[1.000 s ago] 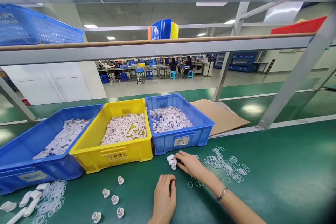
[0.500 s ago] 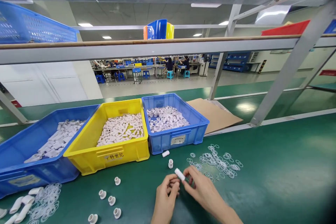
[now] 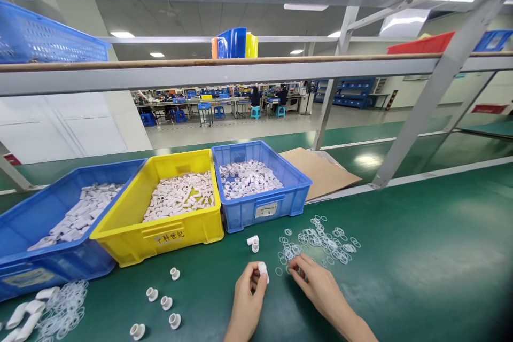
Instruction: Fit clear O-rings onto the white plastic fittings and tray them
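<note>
Since 0.5 s ago, lets go of the white fitting (image 3: 262,270) with the right hand (image 3: 316,289) and shifts that hand rightward onto the clear rings (image 3: 320,238) scattered over the counter (image 3: 420,256). Keeps the white fitting clamped between thumb and fingertips of the left hand (image 3: 245,299), raised just above the counter, in front of the small blue bin (image 3: 262,208). Sets the right hand's fingertips (image 3: 295,267), drawn together, on the near edge of the ring scatter; cannot tell whether a ring sits between them. Leaves 2 spare fittings (image 3: 253,242) touching each other on the counter, just beyond the left hand and near the small blue bin. Has 5 flanged pieces (image 3: 165,302) lying loose to the left, well apart from both hands. Faces 3 bins of white parts in a row: yellow bin (image 3: 160,238) between the small blue bin and a large blue bin (image 3: 52,267).
</note>
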### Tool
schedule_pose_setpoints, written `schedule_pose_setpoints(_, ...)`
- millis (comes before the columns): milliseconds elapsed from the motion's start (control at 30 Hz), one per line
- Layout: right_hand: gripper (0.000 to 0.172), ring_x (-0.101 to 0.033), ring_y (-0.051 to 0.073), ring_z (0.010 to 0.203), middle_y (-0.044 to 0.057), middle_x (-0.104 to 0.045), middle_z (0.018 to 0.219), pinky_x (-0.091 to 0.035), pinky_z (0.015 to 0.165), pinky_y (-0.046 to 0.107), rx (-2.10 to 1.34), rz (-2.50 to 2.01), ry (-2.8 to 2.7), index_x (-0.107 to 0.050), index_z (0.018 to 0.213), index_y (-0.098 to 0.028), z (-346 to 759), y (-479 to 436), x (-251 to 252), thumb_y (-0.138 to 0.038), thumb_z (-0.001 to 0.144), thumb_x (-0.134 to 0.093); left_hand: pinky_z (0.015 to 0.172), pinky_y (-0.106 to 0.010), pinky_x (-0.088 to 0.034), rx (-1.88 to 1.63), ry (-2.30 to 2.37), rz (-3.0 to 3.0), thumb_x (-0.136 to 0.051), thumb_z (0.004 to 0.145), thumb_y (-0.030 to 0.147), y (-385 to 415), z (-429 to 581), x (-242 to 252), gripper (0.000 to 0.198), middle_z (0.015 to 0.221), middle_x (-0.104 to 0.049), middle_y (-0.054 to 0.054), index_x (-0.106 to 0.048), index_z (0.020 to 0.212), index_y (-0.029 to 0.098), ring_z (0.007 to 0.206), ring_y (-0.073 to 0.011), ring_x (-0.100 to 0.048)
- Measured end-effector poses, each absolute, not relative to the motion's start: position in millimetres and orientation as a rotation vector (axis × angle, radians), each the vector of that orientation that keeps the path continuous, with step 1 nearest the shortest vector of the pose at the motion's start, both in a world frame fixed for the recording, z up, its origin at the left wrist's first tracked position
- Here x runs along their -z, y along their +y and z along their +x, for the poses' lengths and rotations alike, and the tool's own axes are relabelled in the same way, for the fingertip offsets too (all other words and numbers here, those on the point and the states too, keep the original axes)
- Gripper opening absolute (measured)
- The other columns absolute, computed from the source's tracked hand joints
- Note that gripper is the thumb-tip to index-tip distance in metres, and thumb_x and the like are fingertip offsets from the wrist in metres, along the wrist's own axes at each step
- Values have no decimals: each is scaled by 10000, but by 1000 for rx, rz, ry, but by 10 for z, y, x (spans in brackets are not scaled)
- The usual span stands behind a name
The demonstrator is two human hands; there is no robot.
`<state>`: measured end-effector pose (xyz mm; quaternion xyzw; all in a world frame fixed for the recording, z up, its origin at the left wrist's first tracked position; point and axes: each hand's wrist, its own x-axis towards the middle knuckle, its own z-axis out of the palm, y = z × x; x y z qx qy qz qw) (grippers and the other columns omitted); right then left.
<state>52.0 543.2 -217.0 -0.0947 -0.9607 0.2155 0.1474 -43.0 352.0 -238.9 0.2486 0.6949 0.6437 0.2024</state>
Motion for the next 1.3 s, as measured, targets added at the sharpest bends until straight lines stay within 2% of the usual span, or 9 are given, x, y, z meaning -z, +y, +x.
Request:
schedule_pose_setpoints(200, 161, -666, 199, 803, 21, -611, 925, -477, 618, 267, -418, -110, -2826, -586, 1006, -275, 421, 5345, 2408, -213, 981, -439, 689, -240, -475, -1834, 1785, 709, -560, 904, 507, 3550, -444, 2432, 330, 852, -549, -13, -566, 967, 183, 760, -137, -546)
schedule_pose_setpoints(433, 212, -660, 214, 774, 34, -615, 835, -475, 598, 276, -249, -64, -2817, -530, 855, -231, 357, 5296, 2486, -175, 988, -374, 686, -266, -511, -1926, 1637, 656, -601, 897, 468, 3539, -475, 2456, 342, 876, -564, -24, -560, 1071, 177, 781, -149, -589)
schedule_pose_setpoints(667, 141, -635, 163, 712, -3, -603, 857, -442, 599, 254, -522, -157, -2781, -517, 894, -253, 405, 5312, 2284, -213, 983, -415, 703, -287, -531, -1902, 1649, 680, -585, 904, 489, 3541, -486, 2392, 360, 898, -594, -51, -601, 1041, 157, 807, -174, -624)
schedule_pose_setpoints(833, 120, -652, 188, 789, 5, -618, 916, -435, 597, 261, -516, -119, -2840, -574, 984, -272, 418, 5309, 2265, -213, 969, -470, 697, -273, -521, -1869, 1680, 655, -606, 886, 505, 3528, -477, 2343, 376, 897, -594, -54, -618, 1033, 160, 804, -169, -613)
schedule_pose_setpoints(1000, 142, -658, 190, 781, -1, -620, 880, -453, 614, 268, -552, -160, -2835, -583, 924, -264, 419, 5300, 2362, -218, 972, -458, 694, -270, -514, -1862, 1699, 651, -604, 881, 517, 3525, -480, 2330, 383, 885, -590, -53, -615, 1019, 159, 795, -166, -607)
schedule_pose_setpoints(1067, 132, -660, 187, 775, 1, -625, 904, -456, 602, 265, -568, -186, -2810, -582, 965, -270, 421, 5321, 2390, -236, 976, -455, 691, -268, -510, -1857, 1699, 649, -606, 880, 515, 3527, -485, 2327, 382, 883, -587, -51, -614, 1018, 159, 788, -162, -605)
schedule_pose_setpoints(1200, 238, -678, 199, 820, 30, -635, 1005, -479, 618, 271, -512, -224, -2774, -583, 1130, -282, 413, 5376, 2451, -255, 1003, -384, 690, -263, -503, -1842, 1687, 657, -617, 876, 500, 3523, -475, 2338, 364, 865, -574, -41, -615, 1012, 162, 775, -156, -600)
schedule_pose_setpoints(1300, 277, -680, 206, 833, 49, -631, 1008, -474, 619, 275, -441, -193, -2808, -585, 1151, -265, 394, 5392, 2484, -240, 1005, -351, 689, -259, -500, -1830, 1681, 667, -632, 869, 483, 3519, -459, 2352, 346, 862, -574, -38, -618, 1007, 165, 773, -154, -594)
